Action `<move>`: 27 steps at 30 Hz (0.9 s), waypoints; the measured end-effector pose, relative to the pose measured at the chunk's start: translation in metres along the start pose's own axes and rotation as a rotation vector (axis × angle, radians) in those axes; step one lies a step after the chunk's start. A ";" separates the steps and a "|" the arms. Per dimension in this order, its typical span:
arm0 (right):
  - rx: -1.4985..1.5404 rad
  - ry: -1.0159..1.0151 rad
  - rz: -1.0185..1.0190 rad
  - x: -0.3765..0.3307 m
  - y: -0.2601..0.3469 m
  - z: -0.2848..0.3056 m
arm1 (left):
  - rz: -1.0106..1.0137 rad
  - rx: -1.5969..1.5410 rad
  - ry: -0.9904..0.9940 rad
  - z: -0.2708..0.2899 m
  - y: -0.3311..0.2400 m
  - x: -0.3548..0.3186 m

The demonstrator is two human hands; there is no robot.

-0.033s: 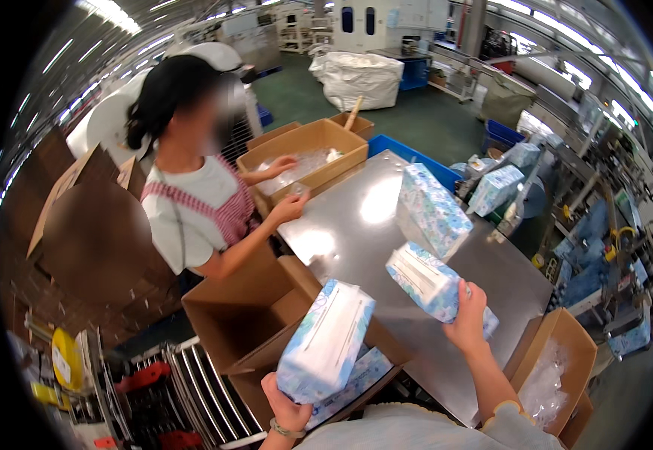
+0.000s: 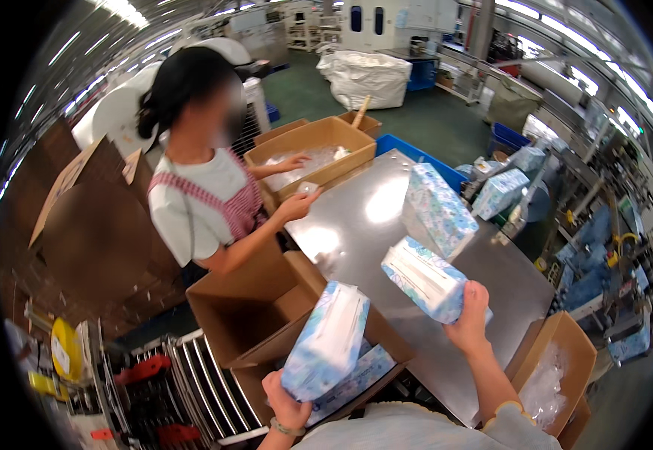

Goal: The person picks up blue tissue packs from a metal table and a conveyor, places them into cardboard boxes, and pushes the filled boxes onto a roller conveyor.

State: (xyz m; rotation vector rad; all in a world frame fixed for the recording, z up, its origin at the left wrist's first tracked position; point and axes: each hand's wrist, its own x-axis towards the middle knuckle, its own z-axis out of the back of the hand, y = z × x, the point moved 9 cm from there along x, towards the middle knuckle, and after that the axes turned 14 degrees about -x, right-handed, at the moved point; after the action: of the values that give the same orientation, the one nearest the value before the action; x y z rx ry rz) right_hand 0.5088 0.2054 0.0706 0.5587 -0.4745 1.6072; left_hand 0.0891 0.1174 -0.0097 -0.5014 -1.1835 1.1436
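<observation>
Your left hand is closed around the near end of a blue-and-white floral pack, fingers spread only as far as the pack's width; its far end points forward, away from your palm. Your right hand grips the right end of a second pack, which reaches forward and left from your fingers — you can't tell here whether its underside touches the metal table below. Some of your fingers are hidden behind each pack.

Just right of the left-hand pack, and lower, another pack lies inside an open carton. Beyond the right-hand pack, a larger floral bundle stands on the table, with a blue bin farther off behind it. To the right of your right forearm sits a box holding clear plastic. Well ahead of your left hand, a co-worker in a checked apron holds a small clear item — beside a long carton.
</observation>
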 end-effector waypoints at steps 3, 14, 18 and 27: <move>0.348 -0.049 0.107 0.022 0.052 0.020 | 0.145 0.310 0.280 -0.011 0.042 -0.016; 0.812 0.238 0.899 0.013 0.312 0.003 | 0.461 0.636 0.814 -0.087 0.151 -0.082; 0.381 0.503 0.990 -0.057 0.326 -0.170 | 0.587 0.556 0.685 -0.075 0.135 -0.073; 0.163 0.949 0.770 -0.115 0.255 -0.238 | 0.820 0.716 0.687 -0.044 0.155 -0.087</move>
State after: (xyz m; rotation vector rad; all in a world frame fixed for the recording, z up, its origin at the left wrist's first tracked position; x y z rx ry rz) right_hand 0.2452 0.2301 -0.1842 -0.3651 0.2046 2.4169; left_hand 0.0671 0.1120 -0.1915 -0.7500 0.1041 1.7740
